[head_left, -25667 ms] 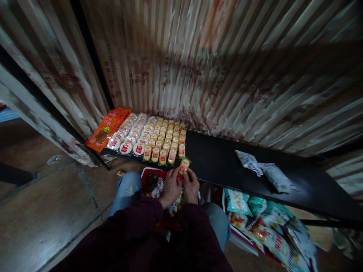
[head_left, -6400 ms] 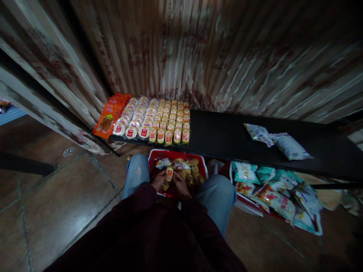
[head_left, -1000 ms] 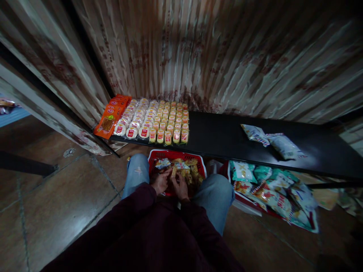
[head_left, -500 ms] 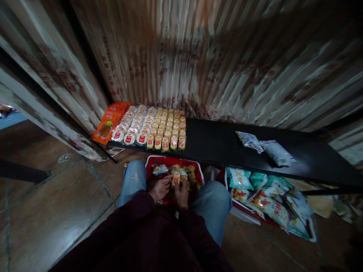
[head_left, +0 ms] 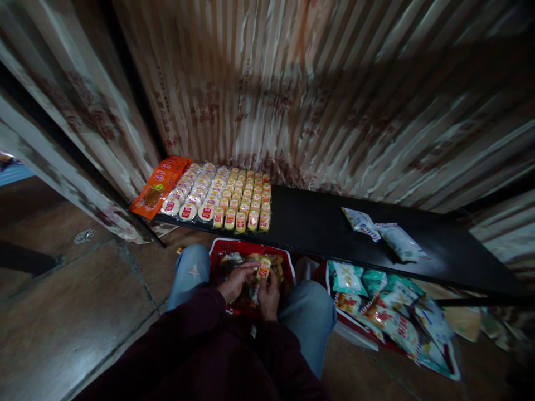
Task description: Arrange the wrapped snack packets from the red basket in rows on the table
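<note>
A small yellow wrapped cake (head_left: 264, 268) with an orange-and-red label is held upright over the red basket (head_left: 288, 262). My right hand (head_left: 268, 294) pinches it from below and the right. Beside it, my left hand (head_left: 237, 283) has its fingers stretched towards the cake's left edge; whether they touch it I cannot tell. More wrapped snacks lie in the basket, partly hidden by my hands. On the black shelf (head_left: 309, 217) stand rows of similar yellow cakes (head_left: 246, 197) and round white packaged cakes (head_left: 188, 210).
Orange snack packets (head_left: 155, 189) lie at the shelf's left end. Two pale bags (head_left: 399, 242) rest on its right part. Below right, a second basket (head_left: 453, 365) holds several green and red bags (head_left: 397, 323). A striped curtain (head_left: 267, 83) hangs behind the shelf.
The wrapped cake has been raised slightly, with my right hand around its lower part. My left hand stays beside it. The camera view has shifted a little.
</note>
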A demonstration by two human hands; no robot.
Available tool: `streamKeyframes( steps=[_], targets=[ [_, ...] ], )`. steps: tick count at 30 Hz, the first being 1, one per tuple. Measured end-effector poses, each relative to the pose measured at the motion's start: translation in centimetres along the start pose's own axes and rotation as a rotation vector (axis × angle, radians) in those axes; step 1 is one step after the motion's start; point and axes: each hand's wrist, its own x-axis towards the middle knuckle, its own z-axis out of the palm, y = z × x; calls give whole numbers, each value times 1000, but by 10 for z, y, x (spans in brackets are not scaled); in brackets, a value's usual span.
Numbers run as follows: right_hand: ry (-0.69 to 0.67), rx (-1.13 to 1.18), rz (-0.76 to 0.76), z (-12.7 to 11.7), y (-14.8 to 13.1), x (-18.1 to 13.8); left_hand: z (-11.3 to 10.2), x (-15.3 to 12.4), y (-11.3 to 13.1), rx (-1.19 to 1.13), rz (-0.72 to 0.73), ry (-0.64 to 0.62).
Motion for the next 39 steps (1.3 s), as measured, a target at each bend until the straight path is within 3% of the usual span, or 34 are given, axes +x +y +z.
streamKeyframes(
  steps=[7,19,39],
  targets=[
    [78,-11,-102,-18,-26,21,27,2,17,113,114,-33],
    [115,-107,-93,-42,-77,67,66,23,55,454,350,-59],
    [25,-225,-51,-54,-98,166,135,78,110,895,354,85]
  ],
)
